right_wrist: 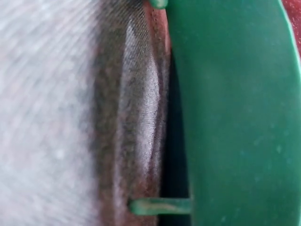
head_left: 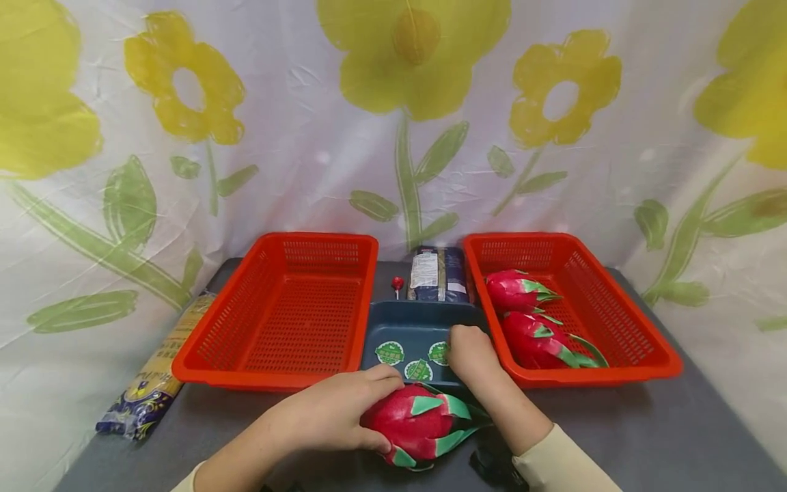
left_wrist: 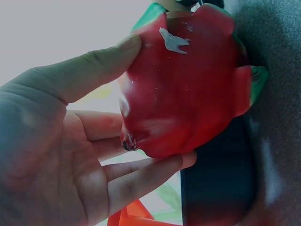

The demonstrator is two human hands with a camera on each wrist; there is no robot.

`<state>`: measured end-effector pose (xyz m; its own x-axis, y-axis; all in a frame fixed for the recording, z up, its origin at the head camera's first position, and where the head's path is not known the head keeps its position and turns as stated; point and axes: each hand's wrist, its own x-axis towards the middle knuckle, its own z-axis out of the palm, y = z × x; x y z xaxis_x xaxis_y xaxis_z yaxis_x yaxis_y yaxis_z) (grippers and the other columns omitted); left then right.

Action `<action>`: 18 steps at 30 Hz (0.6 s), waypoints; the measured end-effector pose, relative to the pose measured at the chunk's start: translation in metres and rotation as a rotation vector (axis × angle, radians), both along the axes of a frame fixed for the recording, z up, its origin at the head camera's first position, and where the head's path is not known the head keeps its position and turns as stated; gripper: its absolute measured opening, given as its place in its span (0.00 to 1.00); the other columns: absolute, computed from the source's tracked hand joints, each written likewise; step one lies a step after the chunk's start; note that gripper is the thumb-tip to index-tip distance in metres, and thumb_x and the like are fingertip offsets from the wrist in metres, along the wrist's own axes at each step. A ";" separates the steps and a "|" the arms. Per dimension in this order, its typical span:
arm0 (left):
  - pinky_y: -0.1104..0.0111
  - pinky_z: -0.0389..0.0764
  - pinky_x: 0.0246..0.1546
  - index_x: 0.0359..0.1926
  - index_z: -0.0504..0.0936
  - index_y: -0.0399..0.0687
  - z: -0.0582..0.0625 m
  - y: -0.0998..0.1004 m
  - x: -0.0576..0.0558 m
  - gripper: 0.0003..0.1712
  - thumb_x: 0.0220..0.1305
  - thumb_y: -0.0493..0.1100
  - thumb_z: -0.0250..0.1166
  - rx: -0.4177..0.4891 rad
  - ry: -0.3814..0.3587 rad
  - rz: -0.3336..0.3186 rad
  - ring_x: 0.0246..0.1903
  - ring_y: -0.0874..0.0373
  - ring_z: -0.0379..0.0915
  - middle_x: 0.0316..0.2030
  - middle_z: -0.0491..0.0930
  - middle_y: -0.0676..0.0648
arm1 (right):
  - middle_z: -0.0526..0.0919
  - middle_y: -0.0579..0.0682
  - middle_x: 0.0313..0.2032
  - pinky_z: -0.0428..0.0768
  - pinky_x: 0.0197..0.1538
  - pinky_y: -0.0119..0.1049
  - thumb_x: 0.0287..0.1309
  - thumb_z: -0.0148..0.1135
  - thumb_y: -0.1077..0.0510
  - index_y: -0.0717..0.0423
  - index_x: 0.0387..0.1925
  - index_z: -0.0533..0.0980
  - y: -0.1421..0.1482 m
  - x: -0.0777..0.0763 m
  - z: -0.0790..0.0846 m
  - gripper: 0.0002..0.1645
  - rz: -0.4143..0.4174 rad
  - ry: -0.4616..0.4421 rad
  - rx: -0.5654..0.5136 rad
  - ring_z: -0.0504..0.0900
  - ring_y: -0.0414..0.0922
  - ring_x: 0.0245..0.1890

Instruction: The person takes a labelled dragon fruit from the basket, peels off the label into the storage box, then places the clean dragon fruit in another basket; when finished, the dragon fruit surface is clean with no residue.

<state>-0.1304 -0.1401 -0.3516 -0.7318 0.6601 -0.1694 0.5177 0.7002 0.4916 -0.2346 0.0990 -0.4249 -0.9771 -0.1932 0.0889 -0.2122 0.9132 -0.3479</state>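
Note:
My left hand (head_left: 338,413) holds a red dragon fruit (head_left: 408,420) with green leaf tips in front of the blue tray (head_left: 399,314). Thumb and fingers spread round its blunt end, as the left wrist view shows on the dragon fruit (left_wrist: 183,94). Inside the tray lie round green stickers: one at the left (head_left: 390,352), one at the front (head_left: 419,370) and one at the right (head_left: 438,352). My right hand (head_left: 472,352) reaches down into the tray beside the right sticker, its fingertips hidden. A green leaf (right_wrist: 240,113) fills much of the right wrist view.
A red basket (head_left: 277,378) stands on the left. Two dragon fruits lie in the right red basket (head_left: 615,374). Behind the tray are a dark blue package (head_left: 451,270) and a red lollipop (head_left: 397,282). A long pasta packet (head_left: 160,369) lies at far left; a black object (head_left: 494,468) is near my right sleeve.

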 end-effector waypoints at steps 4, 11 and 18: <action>0.74 0.82 0.37 0.67 0.76 0.58 0.001 0.002 0.000 0.43 0.50 0.58 0.81 -0.001 0.004 -0.001 0.52 0.63 0.73 0.57 0.75 0.59 | 0.79 0.55 0.20 0.77 0.26 0.39 0.47 0.75 0.64 0.66 0.29 0.81 0.001 0.000 0.001 0.10 -0.031 -0.014 0.043 0.74 0.49 0.20; 0.73 0.82 0.37 0.65 0.75 0.57 0.001 -0.001 -0.001 0.42 0.50 0.59 0.80 0.036 -0.005 0.005 0.51 0.63 0.74 0.56 0.74 0.59 | 0.82 0.62 0.35 0.86 0.43 0.50 0.47 0.80 0.58 0.70 0.46 0.78 -0.003 0.003 0.006 0.28 -0.037 0.048 0.015 0.81 0.54 0.33; 0.74 0.81 0.37 0.67 0.71 0.64 -0.001 -0.004 -0.001 0.43 0.52 0.58 0.80 0.056 -0.042 -0.008 0.52 0.64 0.73 0.58 0.73 0.61 | 0.83 0.51 0.37 0.85 0.37 0.40 0.51 0.80 0.49 0.55 0.45 0.83 -0.003 0.025 0.044 0.23 0.100 0.123 -0.122 0.81 0.45 0.33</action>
<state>-0.1311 -0.1437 -0.3525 -0.7198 0.6749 -0.1625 0.5008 0.6669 0.5518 -0.2093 0.0959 -0.3813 -0.9340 -0.2690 0.2351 -0.3472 0.8382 -0.4205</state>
